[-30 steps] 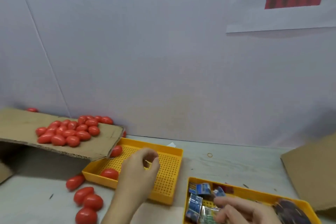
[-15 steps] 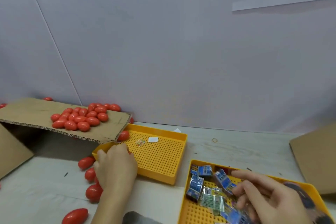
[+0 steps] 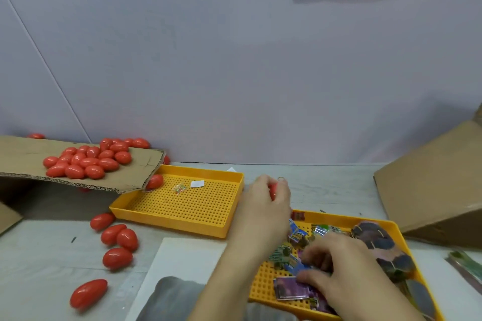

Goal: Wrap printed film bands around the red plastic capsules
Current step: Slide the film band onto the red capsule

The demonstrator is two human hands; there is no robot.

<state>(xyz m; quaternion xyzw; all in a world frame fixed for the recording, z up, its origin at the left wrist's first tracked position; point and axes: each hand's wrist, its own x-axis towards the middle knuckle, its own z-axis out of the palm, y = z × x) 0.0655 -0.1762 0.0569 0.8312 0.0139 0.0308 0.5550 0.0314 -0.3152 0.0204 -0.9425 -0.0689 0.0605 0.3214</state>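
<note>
My left hand (image 3: pixel 263 208) grips a red capsule (image 3: pixel 273 189) and hovers between the two yellow trays. My right hand (image 3: pixel 339 268) is down in the right yellow tray (image 3: pixel 391 224). Its thumb and fingers pinch a blue printed film band (image 3: pixel 296 268) among several loose film bands (image 3: pixel 290 290). A pile of red capsules (image 3: pixel 86 161) lies on a cardboard flap (image 3: pixel 23 156) at the left. Several loose capsules (image 3: pixel 118 237) lie on the table below it. The left yellow perforated tray (image 3: pixel 187 206) holds one capsule (image 3: pixel 154 181) and small scraps.
A tilted cardboard box (image 3: pixel 430 185) stands at the right. A white sheet (image 3: pixel 187 255) lies at the table's front edge. Green film strips (image 3: pixel 467 266) sit at the far right. A grey wall closes the back.
My left hand left the loose capsules at the left and moved right, now holding a capsule between the trays. My right hand stays in the band tray. The view tilted down.
</note>
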